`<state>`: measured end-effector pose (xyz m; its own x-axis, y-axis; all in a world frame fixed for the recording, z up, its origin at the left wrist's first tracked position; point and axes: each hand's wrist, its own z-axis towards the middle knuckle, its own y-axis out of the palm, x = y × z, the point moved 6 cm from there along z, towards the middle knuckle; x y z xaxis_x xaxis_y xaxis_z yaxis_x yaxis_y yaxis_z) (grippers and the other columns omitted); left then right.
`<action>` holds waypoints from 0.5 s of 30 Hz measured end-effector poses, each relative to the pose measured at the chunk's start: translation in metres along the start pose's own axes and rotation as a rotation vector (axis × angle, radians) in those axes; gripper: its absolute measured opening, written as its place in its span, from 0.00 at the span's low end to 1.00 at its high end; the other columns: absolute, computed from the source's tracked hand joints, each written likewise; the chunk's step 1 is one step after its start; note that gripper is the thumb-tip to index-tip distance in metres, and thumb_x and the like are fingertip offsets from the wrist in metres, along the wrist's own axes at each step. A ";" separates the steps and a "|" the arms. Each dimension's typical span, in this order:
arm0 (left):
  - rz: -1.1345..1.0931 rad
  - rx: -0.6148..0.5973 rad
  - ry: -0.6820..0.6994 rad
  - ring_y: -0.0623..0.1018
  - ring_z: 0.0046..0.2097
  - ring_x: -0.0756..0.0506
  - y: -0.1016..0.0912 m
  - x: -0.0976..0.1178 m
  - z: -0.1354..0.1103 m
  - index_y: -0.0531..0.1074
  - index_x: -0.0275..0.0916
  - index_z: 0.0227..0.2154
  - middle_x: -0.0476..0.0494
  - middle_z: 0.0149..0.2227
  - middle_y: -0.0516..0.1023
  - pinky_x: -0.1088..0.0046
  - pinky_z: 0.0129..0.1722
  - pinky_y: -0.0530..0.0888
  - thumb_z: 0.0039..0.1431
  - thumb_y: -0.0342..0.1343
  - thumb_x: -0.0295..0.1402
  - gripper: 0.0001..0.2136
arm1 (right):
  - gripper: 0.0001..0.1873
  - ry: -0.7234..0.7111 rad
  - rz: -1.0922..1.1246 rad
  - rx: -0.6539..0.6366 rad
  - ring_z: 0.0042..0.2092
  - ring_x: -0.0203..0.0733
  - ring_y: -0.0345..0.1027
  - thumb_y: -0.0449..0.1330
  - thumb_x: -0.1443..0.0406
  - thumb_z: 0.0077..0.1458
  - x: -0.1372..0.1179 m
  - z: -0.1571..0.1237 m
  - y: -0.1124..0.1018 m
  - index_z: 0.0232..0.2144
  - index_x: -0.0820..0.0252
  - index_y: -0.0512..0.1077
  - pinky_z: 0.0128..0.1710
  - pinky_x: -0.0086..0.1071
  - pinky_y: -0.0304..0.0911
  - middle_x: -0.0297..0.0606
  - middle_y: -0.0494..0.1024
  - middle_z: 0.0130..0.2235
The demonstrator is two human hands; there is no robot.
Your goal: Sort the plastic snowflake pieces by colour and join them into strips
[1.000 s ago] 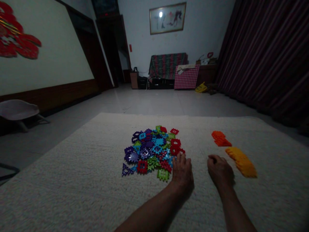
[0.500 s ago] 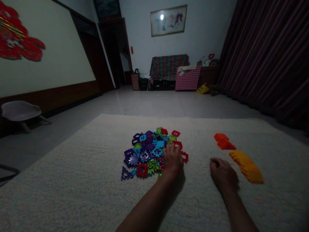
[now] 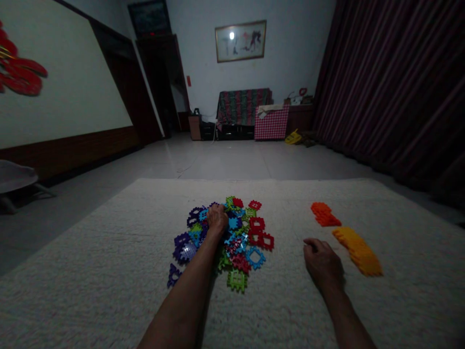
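A loose heap of toothed plastic building pieces (image 3: pixel 233 240) in purple, blue, green and red lies on the pale mat. Over the heap's far part, my left hand (image 3: pixel 217 220) reaches in with bent fingers; the pieces under its fingertips are hidden. To the right, my right hand (image 3: pixel 323 261) rests low over the mat with its fingers curled in, and nothing shows in it. Beside it lies a leaning row of yellow-orange pieces (image 3: pixel 358 250). Farther back is a smaller bunch of orange-red pieces (image 3: pixel 324 214).
The mat (image 3: pixel 109 271) spreads over a tiled floor (image 3: pixel 232 160). A low stool (image 3: pixel 16 177) stands at the left. Dark curtains (image 3: pixel 381 77) hang on the right, and a cloth-draped cabinet (image 3: pixel 243 106) is against the far wall.
My left hand has moved left and farther away, from the heap's right side onto its far part. Blue and green pieces now lie spread at the near right. The right hand stays about where it was.
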<state>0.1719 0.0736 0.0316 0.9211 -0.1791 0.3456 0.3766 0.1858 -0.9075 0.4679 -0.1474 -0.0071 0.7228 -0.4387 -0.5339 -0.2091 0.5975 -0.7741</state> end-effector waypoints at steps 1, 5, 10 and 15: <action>-0.009 -0.006 0.002 0.72 0.53 0.40 0.001 -0.002 0.001 0.76 0.41 0.46 0.37 0.47 0.76 0.64 0.52 0.68 0.59 0.50 0.27 0.15 | 0.15 -0.001 0.006 0.002 0.35 0.40 0.69 0.51 0.64 0.55 0.000 0.000 0.000 0.37 0.58 0.77 0.33 0.32 0.58 0.40 0.77 0.40; -0.074 0.037 0.033 0.73 0.53 0.42 -0.002 -0.009 0.002 0.77 0.41 0.44 0.39 0.47 0.77 0.67 0.54 0.67 0.60 0.48 0.27 0.14 | 0.15 0.001 0.013 0.006 0.34 0.39 0.69 0.51 0.64 0.55 -0.001 0.000 -0.001 0.36 0.57 0.77 0.33 0.32 0.58 0.40 0.77 0.41; -0.259 0.218 0.055 0.75 0.50 0.45 -0.018 -0.010 -0.002 0.76 0.40 0.44 0.41 0.46 0.79 0.72 0.53 0.68 0.62 0.46 0.27 0.15 | 0.16 -0.016 0.031 0.017 0.35 0.42 0.70 0.50 0.63 0.54 -0.003 0.000 -0.003 0.37 0.58 0.77 0.35 0.34 0.60 0.41 0.77 0.40; -0.452 0.192 0.041 0.78 0.40 0.47 -0.015 0.013 -0.008 0.76 0.39 0.39 0.45 0.37 0.81 0.73 0.44 0.70 0.62 0.48 0.31 0.11 | 0.16 -0.147 0.233 0.061 0.38 0.43 0.72 0.50 0.63 0.53 -0.019 0.001 0.004 0.37 0.60 0.76 0.41 0.36 0.65 0.43 0.77 0.39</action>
<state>0.1772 0.0604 0.0481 0.6581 -0.3203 0.6814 0.7526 0.2548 -0.6072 0.4537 -0.1359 0.0003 0.7483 -0.1856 -0.6368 -0.3440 0.7123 -0.6118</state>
